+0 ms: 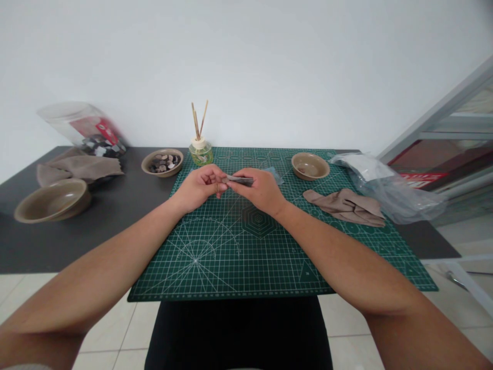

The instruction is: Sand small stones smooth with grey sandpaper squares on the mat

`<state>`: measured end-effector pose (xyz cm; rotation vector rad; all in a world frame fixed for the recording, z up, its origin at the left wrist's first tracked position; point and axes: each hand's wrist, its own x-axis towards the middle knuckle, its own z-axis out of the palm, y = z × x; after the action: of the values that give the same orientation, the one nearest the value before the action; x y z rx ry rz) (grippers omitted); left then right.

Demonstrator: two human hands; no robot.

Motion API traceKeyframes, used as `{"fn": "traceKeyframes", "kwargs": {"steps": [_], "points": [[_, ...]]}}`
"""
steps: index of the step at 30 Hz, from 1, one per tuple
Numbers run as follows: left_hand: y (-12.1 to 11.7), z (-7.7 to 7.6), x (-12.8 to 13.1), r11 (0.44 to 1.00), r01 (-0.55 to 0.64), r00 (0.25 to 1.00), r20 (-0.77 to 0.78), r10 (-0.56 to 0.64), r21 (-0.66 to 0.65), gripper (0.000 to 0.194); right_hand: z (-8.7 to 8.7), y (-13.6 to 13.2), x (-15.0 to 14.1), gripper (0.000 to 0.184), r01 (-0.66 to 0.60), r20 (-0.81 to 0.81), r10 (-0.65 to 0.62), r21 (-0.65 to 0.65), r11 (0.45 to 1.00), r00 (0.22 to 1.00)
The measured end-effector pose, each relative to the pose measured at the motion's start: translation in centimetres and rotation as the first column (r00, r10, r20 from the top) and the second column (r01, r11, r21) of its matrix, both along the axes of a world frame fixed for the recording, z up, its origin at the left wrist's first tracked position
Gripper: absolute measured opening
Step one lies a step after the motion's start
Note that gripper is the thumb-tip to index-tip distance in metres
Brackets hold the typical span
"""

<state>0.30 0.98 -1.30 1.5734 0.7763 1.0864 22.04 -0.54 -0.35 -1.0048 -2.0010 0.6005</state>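
"Slim tool (243, 181), grey, up over the green mat (215, 275), between both hands. Grip?"
"Right hand (257, 187): narrow, thumb and fingers pinching the tool. Left hand (202, 186): fingertips bunched at its end; can't tell what they pinch."
"Handling?"
"My judgement: light pressure, wrists steady, left fingertips close to the tip, no twisting."

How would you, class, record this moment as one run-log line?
right hand: holding slim grey tool | left hand: at its tip | below: green cutting mat
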Motion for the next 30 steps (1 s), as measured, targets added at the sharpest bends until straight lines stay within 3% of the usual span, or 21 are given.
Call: {"fn": "traceKeyframes", "kwargs": {"steps": [20,30], "points": [[0.05,-0.20,-0.11,1.000,0.003,1.000,0.016,-0.003,0.023,0.031,-0.08,-0.10,0.09,0.019,-0.007,-0.079,0.009,0.020,1.000,0.997],[-0.50,0.47,0.10,0.999,-0.023,0.999,-0.043,0.025,0.044,0.034,-0.02,-0.21,0.00,0.012,-0.003,-0.073,0.002,-0.006,1.000,0.997]]}}
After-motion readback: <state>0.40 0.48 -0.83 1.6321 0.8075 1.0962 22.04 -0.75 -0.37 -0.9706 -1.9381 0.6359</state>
